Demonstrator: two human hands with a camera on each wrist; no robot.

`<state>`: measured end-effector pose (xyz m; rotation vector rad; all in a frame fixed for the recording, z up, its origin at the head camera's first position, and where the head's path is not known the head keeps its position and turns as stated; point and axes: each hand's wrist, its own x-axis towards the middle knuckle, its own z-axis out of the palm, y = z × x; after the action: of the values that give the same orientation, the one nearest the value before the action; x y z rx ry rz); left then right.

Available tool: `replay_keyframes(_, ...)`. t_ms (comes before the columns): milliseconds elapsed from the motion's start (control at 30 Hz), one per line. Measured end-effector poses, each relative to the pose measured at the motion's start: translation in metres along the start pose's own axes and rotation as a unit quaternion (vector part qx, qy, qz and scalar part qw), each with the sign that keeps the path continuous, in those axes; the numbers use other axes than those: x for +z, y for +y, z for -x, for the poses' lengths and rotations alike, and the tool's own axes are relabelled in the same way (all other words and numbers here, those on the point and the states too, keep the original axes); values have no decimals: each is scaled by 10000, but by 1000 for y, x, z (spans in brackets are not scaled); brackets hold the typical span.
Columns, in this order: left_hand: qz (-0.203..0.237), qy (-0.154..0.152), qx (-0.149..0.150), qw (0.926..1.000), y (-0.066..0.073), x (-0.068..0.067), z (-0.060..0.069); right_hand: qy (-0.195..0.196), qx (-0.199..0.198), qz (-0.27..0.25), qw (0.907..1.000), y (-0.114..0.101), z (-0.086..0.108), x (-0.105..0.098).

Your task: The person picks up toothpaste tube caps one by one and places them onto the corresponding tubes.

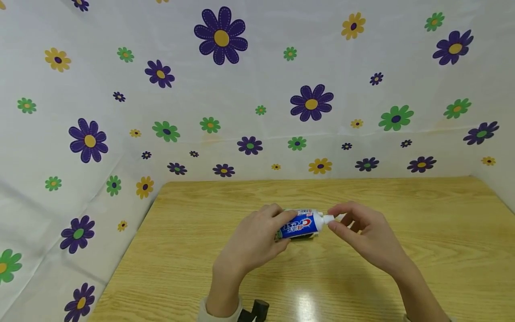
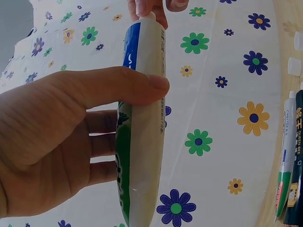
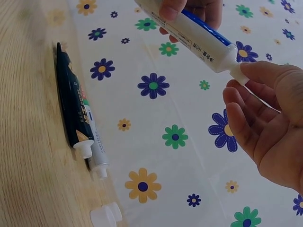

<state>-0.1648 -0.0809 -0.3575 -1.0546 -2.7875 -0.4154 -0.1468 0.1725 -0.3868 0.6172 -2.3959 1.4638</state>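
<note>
My left hand (image 1: 257,237) grips a blue, white and green Crest toothpaste tube (image 1: 299,226), its thumb across the body and its fingers curled behind. The tube is held above the table; in the left wrist view the tube (image 2: 144,156) stands upright with its printed back partly showing. My right hand (image 1: 366,235) pinches the white cap (image 1: 328,219) at the tube's end between thumb and index finger. In the right wrist view the cap (image 3: 239,75) sits against the tube's neck, and the other fingers are loosely curled below it.
On the wooden table (image 1: 181,268) lie a black tube (image 3: 71,94) and, alongside it, a silver and green tube (image 3: 97,142). Small white caps (image 3: 106,215) are close to their nozzle ends. A flower-patterned white cloth (image 1: 257,89) rises behind and to the left.
</note>
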Motion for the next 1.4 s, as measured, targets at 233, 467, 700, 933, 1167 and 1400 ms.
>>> replay_keyframes(233, -6, 41, 13, 10000, -1, 1, 1, -117, -30, 69, 9999, 0, 0, 0)
replay_keyframes(467, -8, 29, -8, 10000, -1, 1, 1, -68, -251, 90, 9996, 4, 0, 2)
replay_keyframes(700, -92, 2, -25, 10000, 1, 0, 1, -113, -288, 137, 9994, 6, 0, 2)
replay_keyframes(933, -184, 8, -13, 9998, 2, -1, 1, -220, -143, 235, 9994, 6, 0, 3)
replay_keyframes(1167, -167, 10, -35, 9999, 2, 0, 2, -229, -165, 122, 9995, 8, 0, 4)
replay_keyframes(1400, -198, 13, 11, 9998, 3, -1, 2, -239, -105, 141, 9996, 8, 0, 5)
